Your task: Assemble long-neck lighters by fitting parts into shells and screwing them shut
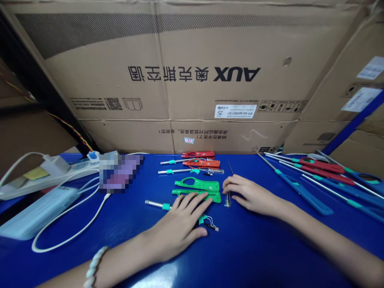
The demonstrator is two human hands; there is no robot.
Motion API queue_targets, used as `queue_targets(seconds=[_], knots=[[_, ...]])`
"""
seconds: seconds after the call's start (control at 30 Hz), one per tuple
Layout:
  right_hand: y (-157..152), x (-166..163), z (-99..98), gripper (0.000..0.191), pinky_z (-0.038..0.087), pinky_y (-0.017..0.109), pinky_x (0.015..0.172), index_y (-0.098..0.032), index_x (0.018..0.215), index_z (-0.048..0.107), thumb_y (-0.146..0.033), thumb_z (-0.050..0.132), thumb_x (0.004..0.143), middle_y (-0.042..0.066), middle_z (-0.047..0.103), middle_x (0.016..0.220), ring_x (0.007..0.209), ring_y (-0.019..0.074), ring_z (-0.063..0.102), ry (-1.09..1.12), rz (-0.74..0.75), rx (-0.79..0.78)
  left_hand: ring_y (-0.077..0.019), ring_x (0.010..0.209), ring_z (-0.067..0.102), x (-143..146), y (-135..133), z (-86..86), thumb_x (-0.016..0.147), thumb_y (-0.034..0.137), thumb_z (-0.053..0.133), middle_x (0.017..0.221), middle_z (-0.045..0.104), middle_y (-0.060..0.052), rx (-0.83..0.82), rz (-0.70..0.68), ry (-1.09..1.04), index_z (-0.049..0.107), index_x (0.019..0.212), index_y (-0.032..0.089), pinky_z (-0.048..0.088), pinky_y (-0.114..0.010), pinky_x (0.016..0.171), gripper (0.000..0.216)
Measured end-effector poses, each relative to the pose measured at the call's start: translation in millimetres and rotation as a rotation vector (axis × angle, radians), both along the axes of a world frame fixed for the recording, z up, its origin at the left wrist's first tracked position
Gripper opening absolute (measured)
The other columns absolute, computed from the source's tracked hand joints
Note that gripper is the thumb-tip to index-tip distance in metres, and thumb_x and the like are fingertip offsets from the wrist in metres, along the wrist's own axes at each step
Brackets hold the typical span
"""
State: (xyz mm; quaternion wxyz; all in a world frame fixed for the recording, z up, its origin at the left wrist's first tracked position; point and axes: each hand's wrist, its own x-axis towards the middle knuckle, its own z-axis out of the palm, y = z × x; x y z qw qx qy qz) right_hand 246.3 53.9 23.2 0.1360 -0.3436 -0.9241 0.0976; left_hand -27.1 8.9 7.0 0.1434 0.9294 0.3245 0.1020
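Observation:
My left hand [187, 218] lies palm down with its fingers stretched out. Its fingertips rest on the lower green lighter shell half [214, 196], and the hand partly covers a metal lighter tube [154, 204] with teal fittings and white wires. Just above is the other green shell half [198, 184]. My right hand [250, 194] has its fingers curled around a small clear lighter tank [227, 200], partly hidden by them. A thin dark rod [230, 167] sticks up behind these fingers; I cannot tell whether it is held.
Farther back lie red lighter shell halves [201, 163] and more metal tubes [180, 171]. Several long blue lighters [306, 194] and red ones [325, 175] are at the right. A power bank [39, 214], white cable [99, 212] and power strip [72, 170] occupy the left. A cardboard box [186, 44] stands behind.

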Motion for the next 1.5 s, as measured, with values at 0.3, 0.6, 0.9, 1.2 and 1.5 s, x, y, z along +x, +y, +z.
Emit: queue_targets(seconds=[0.3, 0.6, 0.9, 1.2, 1.5], knots=[[-14, 3, 9.6, 0.010, 0.037, 0.045, 0.099, -0.022, 0.086, 0.060, -0.012, 0.056, 0.084, 0.004, 0.060, 0.090, 0.089, 0.0212, 0.056, -0.159, -0.006, -0.062, -0.0251, 0.124, 0.040, -8, 13, 13.5, 0.097, 0.036, 0.044, 0.137, 0.046, -0.005, 0.025, 0.051, -0.050, 0.040, 0.136, 0.027, 0.036, -0.044, 0.102, 0.040], [-39, -23, 9.2, 0.013, 0.044, 0.034, 0.089, -0.021, 0.091, 0.053, -0.012, 0.054, 0.081, 0.006, 0.056, 0.107, 0.099, 0.0207, 0.051, 0.036, 0.044, -0.137, -0.0240, 0.076, 0.061, 22, 21, 10.6, 0.088, 0.019, 0.057, 0.076, 0.064, -0.007, 0.303, 0.120, 0.216, 0.062, 0.075, 0.014, 0.044, -0.036, 0.072, 0.015], [-41, -29, -0.9, 0.012, 0.037, 0.040, 0.096, -0.021, 0.090, 0.050, -0.013, 0.053, 0.082, 0.006, 0.057, 0.108, 0.100, 0.0218, 0.051, 0.033, 0.030, -0.118, -0.0256, 0.071, 0.064, 29, 23, 7.7, 0.081, 0.006, 0.055, 0.073, 0.065, -0.008, 0.366, 0.145, 0.259, 0.061, 0.073, 0.013, 0.045, -0.036, 0.068, 0.012], [-37, -29, 1.8, 0.013, 0.039, 0.037, 0.090, -0.021, 0.088, 0.048, -0.011, 0.053, 0.081, 0.006, 0.057, 0.103, 0.101, 0.0222, 0.048, 0.094, 0.004, -0.092, -0.0220, 0.072, 0.059, 22, 26, 4.9, 0.080, 0.006, 0.050, 0.075, 0.062, -0.006, 0.336, 0.033, 0.219, 0.058, 0.076, 0.014, 0.045, -0.033, 0.068, 0.012], [-34, -21, 3.9, 0.013, 0.039, 0.035, 0.086, -0.020, 0.092, 0.050, -0.012, 0.054, 0.083, 0.004, 0.057, 0.095, 0.097, 0.0205, 0.048, 0.106, -0.017, -0.134, -0.0211, 0.080, 0.056, 17, 21, 23.8, 0.085, 0.010, 0.054, 0.086, 0.060, -0.005, 0.218, -0.074, 0.167, 0.056, 0.080, 0.015, 0.044, -0.033, 0.073, 0.007]])
